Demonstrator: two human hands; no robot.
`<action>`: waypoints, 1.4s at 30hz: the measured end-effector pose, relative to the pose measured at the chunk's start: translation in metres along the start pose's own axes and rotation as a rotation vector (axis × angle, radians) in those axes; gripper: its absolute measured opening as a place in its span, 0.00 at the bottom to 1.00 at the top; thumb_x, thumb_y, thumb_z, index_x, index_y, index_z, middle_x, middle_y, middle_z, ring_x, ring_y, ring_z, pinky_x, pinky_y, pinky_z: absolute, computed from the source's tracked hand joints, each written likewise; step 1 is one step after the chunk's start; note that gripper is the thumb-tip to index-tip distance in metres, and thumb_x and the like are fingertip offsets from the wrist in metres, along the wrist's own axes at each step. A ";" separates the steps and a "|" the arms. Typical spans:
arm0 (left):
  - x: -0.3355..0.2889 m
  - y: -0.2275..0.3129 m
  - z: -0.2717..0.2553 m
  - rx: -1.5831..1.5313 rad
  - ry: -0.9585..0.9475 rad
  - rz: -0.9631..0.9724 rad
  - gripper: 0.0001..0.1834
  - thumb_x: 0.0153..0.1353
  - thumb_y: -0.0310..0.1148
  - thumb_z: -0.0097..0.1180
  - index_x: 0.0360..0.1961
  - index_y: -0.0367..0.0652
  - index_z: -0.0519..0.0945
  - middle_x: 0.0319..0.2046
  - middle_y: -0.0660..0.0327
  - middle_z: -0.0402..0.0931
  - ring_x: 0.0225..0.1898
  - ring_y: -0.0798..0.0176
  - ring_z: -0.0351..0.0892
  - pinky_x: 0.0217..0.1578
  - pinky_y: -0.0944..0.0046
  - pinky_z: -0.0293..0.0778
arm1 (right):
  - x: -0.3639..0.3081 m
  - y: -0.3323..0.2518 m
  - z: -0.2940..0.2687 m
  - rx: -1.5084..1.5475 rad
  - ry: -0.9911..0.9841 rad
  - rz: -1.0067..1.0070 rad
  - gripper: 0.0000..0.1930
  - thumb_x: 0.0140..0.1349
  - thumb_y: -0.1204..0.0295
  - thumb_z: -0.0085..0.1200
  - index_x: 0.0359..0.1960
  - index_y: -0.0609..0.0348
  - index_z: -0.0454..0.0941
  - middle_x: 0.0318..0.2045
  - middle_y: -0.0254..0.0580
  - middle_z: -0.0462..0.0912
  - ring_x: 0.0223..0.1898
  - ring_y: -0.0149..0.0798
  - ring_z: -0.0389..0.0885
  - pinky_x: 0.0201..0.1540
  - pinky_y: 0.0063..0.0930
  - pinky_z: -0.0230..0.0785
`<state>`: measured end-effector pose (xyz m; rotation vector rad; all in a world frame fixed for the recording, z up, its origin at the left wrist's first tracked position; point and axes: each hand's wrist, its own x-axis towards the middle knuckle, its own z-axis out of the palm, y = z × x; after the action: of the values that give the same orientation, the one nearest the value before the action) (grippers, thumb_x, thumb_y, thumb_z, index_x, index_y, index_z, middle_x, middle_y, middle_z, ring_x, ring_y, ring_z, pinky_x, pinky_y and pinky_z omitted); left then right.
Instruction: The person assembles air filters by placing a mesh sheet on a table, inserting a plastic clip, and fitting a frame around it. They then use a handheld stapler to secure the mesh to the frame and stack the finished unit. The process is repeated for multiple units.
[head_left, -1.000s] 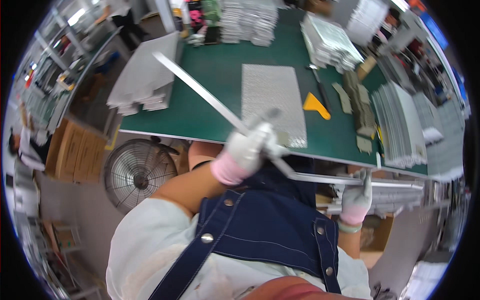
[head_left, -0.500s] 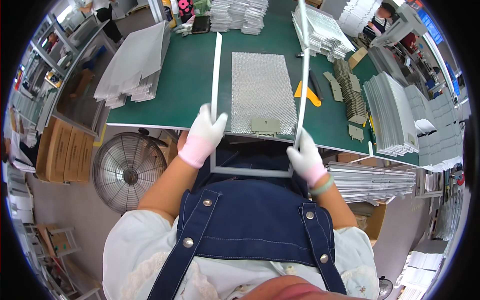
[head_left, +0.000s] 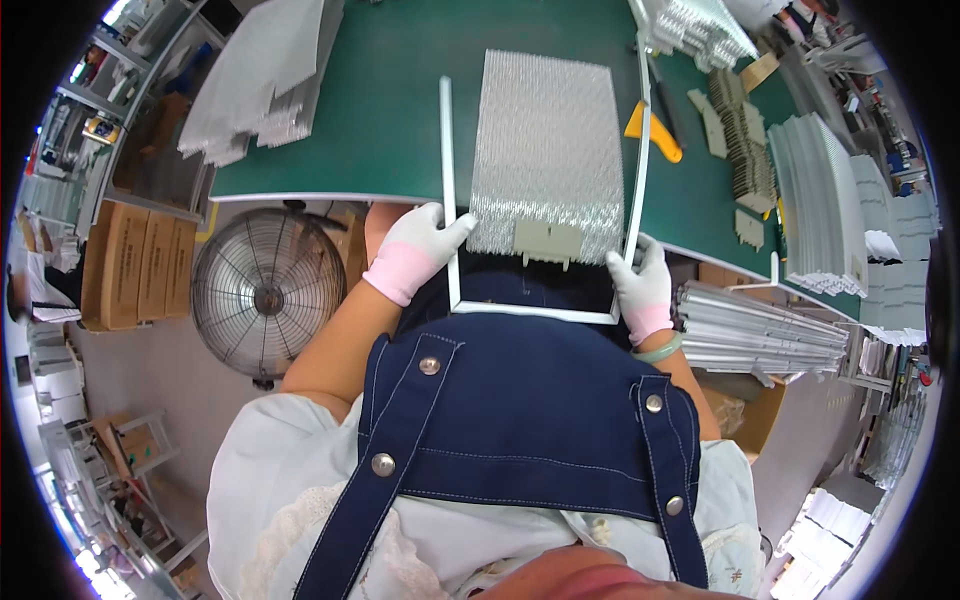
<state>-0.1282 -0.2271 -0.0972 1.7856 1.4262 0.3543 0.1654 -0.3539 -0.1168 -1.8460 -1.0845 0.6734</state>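
A U-shaped white metal frame (head_left: 535,312) spans both hands, its closed side near my waist and its two long bars running away over the table. My left hand (head_left: 425,245), in a white glove with a pink cuff, is closed on the left bar. The matching gloved right hand (head_left: 645,285) grips the right bar near its corner. Between the bars lies a silvery mesh filter panel (head_left: 548,150), its near end overhanging the table edge. A grey-beige plastic plate (head_left: 548,240) with small prongs sits at the panel's near end.
On the green table (head_left: 400,110), white sheets (head_left: 255,75) are stacked at left. A yellow scraper (head_left: 655,135), a row of beige plates (head_left: 742,140) and pleated panels (head_left: 815,205) lie at right. A floor fan (head_left: 268,290) stands left, below the table edge.
The frame has come down flatter around the mesh panel, its bars now alongside the panel. Both hands keep their hold on it. My view has tilted nearer to the table's front.
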 end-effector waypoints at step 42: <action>-0.012 -0.037 0.045 -1.422 -0.273 -0.203 0.21 0.70 0.35 0.46 0.59 0.37 0.62 0.51 0.53 0.70 0.52 0.57 0.75 0.57 0.52 0.73 | -0.003 -0.012 0.039 0.887 -0.111 0.393 0.13 0.71 0.71 0.47 0.52 0.65 0.66 0.46 0.44 0.75 0.47 0.38 0.77 0.55 0.41 0.72</action>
<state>-0.1280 -0.2554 -0.1498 0.4847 0.7278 0.7298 0.1286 -0.3382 -0.1248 -1.2333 -0.3498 1.2526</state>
